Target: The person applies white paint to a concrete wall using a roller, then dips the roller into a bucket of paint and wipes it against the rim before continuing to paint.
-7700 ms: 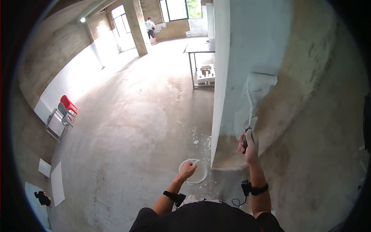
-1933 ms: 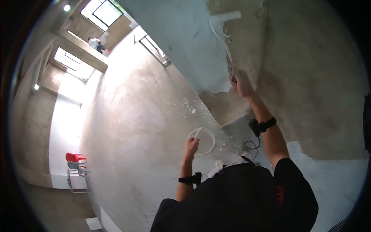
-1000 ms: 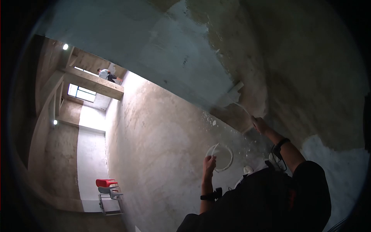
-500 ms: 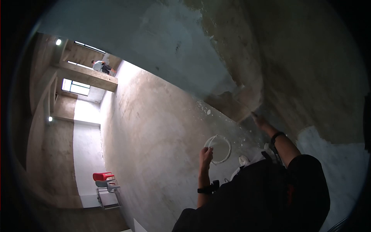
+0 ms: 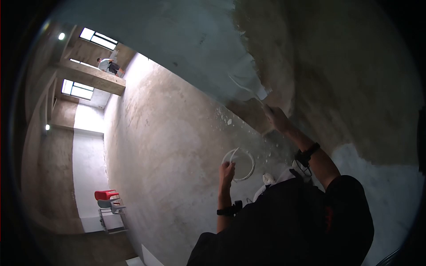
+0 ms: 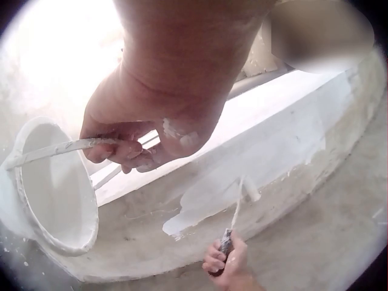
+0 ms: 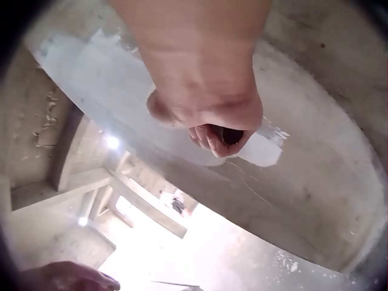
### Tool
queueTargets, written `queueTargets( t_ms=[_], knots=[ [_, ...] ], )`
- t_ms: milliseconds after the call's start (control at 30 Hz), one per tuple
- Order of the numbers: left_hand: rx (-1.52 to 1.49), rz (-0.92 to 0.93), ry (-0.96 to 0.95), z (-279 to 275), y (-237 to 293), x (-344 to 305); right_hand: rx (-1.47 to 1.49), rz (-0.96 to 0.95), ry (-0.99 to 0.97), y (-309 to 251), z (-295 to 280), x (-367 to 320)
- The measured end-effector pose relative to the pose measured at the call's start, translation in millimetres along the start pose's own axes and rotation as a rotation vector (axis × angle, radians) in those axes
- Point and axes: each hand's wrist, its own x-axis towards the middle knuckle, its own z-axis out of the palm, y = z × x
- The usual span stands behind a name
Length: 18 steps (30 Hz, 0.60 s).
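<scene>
The left hand point(image 5: 226, 172) grips the handle of a white bucket point(image 5: 253, 167). In the left wrist view its curled fingers point(image 6: 124, 151) hold the paint-coated handle point(image 6: 60, 147), beside the bucket's round rim point(image 6: 92, 233). The right hand point(image 5: 277, 119) grips a paint roller; the left wrist view shows its dark handle point(image 6: 226, 242) in that hand point(image 6: 233, 265) and the roller head point(image 6: 251, 191) against the wall, at the lower part of the white-coated area point(image 6: 242, 151). Seen from the right wrist, the hand point(image 7: 206, 100) covers most of the roller.
White coating covers part of the wall point(image 5: 186, 53), with bare brown plaster point(image 5: 337, 88) beside it. White splatters point(image 5: 229, 121) mark the floor near the wall's base. A red chair point(image 5: 105, 194) and a grey chair point(image 5: 104, 204) stand far left; another person point(image 5: 104, 65) is in the background.
Over the last half second the right hand and roller have moved up along the wall, and the head view has shifted. The roller was earlier higher on the wall. The left hand keeps holding the bucket handle.
</scene>
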Motion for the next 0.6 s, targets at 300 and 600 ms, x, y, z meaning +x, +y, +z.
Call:
queueTargets(
  t_ms=[300, 600],
  knots=[
    [0.155, 0.075, 0.029, -2, -15, 13, 0.154, -0.118, -0.069, -107, 14, 24],
    [0.094, 0.088, 0.053, 0, -13, 11, 0.062, -0.057, -0.039, -25, 24, 9]
  ],
)
